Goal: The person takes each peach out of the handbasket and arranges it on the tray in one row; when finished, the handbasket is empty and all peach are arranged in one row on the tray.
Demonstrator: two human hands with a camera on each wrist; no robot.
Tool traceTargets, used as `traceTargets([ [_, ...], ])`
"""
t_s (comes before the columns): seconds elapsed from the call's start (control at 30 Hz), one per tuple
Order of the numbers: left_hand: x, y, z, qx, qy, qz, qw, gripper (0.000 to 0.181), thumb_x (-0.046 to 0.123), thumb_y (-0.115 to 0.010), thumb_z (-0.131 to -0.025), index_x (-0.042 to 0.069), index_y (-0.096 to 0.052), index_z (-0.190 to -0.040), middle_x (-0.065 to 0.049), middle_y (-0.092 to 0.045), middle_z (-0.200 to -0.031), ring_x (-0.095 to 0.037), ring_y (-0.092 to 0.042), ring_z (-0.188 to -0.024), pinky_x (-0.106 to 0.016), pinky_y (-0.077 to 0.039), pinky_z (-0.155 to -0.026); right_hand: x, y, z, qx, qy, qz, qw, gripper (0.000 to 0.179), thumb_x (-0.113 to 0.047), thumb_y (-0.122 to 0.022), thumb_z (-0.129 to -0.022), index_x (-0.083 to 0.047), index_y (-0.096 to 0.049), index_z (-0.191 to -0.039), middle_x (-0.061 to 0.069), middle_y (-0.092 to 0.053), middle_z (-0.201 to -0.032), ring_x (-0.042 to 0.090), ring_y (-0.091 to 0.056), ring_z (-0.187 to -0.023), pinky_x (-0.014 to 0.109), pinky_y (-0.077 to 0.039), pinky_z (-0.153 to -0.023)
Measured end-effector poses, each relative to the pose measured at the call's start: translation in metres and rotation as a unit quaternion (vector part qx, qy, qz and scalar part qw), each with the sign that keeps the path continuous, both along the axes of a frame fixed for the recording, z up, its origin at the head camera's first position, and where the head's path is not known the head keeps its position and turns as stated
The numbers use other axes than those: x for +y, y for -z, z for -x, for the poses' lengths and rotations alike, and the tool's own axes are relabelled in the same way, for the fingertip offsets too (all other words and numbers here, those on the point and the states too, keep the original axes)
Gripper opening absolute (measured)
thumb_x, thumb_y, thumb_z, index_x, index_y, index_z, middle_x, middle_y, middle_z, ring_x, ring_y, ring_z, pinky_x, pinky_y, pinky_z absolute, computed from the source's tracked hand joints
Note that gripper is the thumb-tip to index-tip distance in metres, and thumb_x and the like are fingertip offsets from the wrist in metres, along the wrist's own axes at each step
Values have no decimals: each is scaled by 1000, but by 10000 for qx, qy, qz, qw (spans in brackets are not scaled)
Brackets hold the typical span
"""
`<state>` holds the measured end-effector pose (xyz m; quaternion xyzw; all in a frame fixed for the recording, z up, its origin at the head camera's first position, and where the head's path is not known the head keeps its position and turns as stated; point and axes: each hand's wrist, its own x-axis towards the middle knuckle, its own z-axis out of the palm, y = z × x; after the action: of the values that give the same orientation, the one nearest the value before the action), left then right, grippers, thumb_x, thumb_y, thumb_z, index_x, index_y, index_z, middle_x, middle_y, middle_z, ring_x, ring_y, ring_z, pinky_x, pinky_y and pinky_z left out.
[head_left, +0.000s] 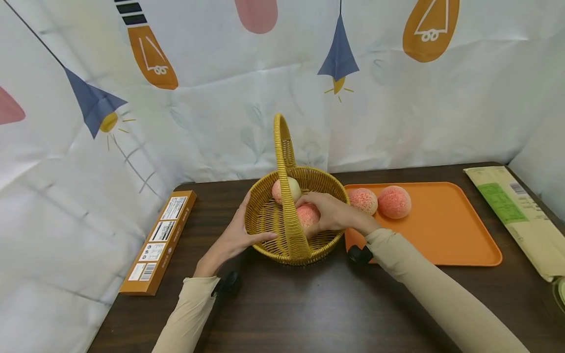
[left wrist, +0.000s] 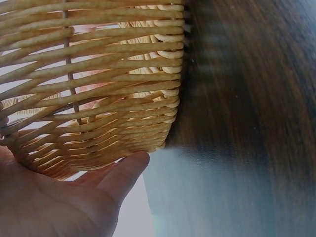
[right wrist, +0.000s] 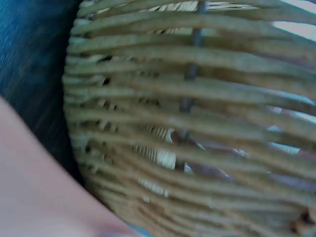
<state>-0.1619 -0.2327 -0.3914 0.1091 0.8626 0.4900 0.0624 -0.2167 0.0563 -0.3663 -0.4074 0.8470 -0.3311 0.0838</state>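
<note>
A golden wicker basket (head_left: 296,242) with a tall arched handle stands on the dark table. My left hand (head_left: 236,233) holds its left side, fingers along the outer wall and thumb over the rim. The left wrist view shows the thumb (left wrist: 126,175) against the woven wall. Inside the basket my right hand (head_left: 328,212) grips a pink, speckled artificial peach (head_left: 307,215), right of the handle; its fingertips are partly hidden. Another peach (head_left: 293,189), pink and cream, lies at the back behind the handle. The right wrist view has mostly the basket's weave (right wrist: 148,113).
An orange tray (head_left: 441,225) to the right bears two more peaches, a paler one (head_left: 363,201) and a pinker one (head_left: 395,202). An orange box (head_left: 159,240) lies on the left. A cream packet (head_left: 516,215) and part of a jar (head_left: 559,291) are far right.
</note>
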Motion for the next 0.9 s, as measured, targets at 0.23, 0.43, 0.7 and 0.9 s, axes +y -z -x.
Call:
traceTargets([
  [0.23,1,0,-1,-101,-47,70,9999,130,37,-90,-84,23,8,-169,-13,-3,-174,-37,-17,-157,-61,-25,-122,-4,4,-1,-238,-114,130,9996,56,-16,-93,-78,-6,-68,-127,7,-68,-126,27,-60,-118,45,-49,-102],
  [0.43,2,4,-1,-88,42,-69,9999,131,35,-91,-83,22,6,-169,-14,-10,-173,-37,-25,-154,-60,-29,-120,6,2,-9,-519,208,592,9967,57,-18,-93,-77,-11,-69,-128,3,-67,-124,22,-60,-112,40,-53,-93],
  [0.7,2,4,-1,-156,15,64,9999,131,39,-89,-84,22,10,-169,-14,-5,-174,-38,-20,-156,-60,-28,-121,66,-35,-26,-777,1037,1646,9778,63,-16,-95,-78,-16,-67,-135,6,-60,-137,26,-62,-115,44,-57,-91],
  [0.9,0,0,-2,-146,4,37,9999,131,41,-89,-84,25,9,-169,-13,-4,-174,-37,-20,-156,-61,-28,-120,137,-67,-39,-622,2141,2035,9533,67,1,-88,-83,-12,-61,-143,2,-64,-133,16,-67,-109,25,-57,-85],
])
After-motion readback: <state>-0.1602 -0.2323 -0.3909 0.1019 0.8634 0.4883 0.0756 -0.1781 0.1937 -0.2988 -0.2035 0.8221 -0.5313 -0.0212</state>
